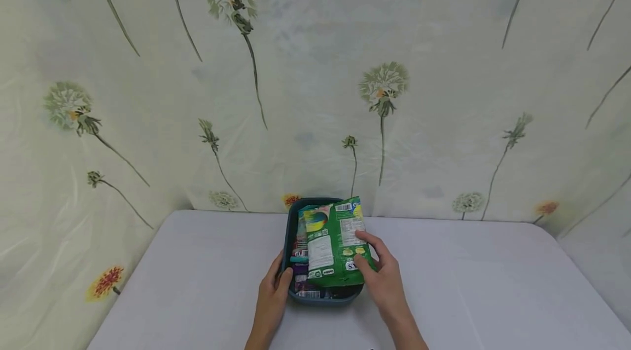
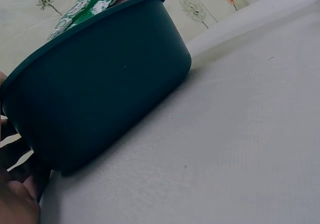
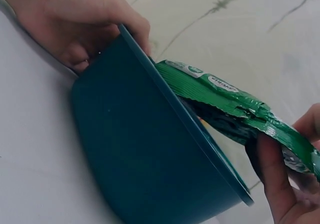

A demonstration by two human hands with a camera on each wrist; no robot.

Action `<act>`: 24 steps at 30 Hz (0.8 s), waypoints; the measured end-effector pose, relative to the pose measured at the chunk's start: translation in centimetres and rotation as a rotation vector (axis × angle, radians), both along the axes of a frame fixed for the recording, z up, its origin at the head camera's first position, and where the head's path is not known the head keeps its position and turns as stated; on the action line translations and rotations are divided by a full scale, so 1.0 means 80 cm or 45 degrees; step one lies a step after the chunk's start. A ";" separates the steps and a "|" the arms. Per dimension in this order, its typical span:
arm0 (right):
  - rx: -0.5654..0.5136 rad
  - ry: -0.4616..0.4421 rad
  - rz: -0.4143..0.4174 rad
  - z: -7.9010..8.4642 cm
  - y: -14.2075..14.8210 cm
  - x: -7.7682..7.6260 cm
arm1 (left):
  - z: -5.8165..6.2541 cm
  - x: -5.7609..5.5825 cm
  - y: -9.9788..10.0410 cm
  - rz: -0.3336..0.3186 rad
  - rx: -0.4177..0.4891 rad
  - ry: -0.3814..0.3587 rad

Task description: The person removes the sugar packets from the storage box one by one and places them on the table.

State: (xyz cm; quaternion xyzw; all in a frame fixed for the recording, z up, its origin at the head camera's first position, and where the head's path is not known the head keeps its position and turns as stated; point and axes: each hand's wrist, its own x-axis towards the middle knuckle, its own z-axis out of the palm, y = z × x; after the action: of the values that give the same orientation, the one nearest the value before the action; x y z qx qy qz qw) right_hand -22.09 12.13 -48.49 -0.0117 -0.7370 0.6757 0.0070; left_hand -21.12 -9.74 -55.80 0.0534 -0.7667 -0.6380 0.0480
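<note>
A dark teal plastic bin (image 1: 320, 302) stands on the white-covered table, with snack packets inside. My left hand (image 1: 270, 296) grips its left side, the thumb over the rim and the other fingers against the outer wall. In my right hand (image 1: 386, 280) is a green snack bag (image 1: 331, 248), pinched along its right edge between thumb and fingers. The bag lies tilted across the top of the bin, back label up, as the green bag (image 3: 210, 91) also shows in the right wrist view. Beneath it, a purple packet (image 1: 302, 276) and a teal-edged packet (image 1: 300, 246) are partly hidden.
The white tablecloth (image 1: 207, 279) spreads to both sides of the bin. Behind the table's far edge hangs a pale curtain (image 1: 305, 81) printed with dandelions, close to the back of the bin.
</note>
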 end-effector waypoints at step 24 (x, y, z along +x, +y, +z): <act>0.081 -0.068 -0.134 0.006 0.018 -0.005 | 0.002 0.002 0.001 -0.002 0.015 0.020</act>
State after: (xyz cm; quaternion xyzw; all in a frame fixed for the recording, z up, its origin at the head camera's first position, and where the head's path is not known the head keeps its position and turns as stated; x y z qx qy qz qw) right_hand -22.49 13.58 -48.01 -0.0683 -0.7563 0.6502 0.0232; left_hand -20.98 -9.67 -55.65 0.0479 -0.7626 -0.6429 0.0531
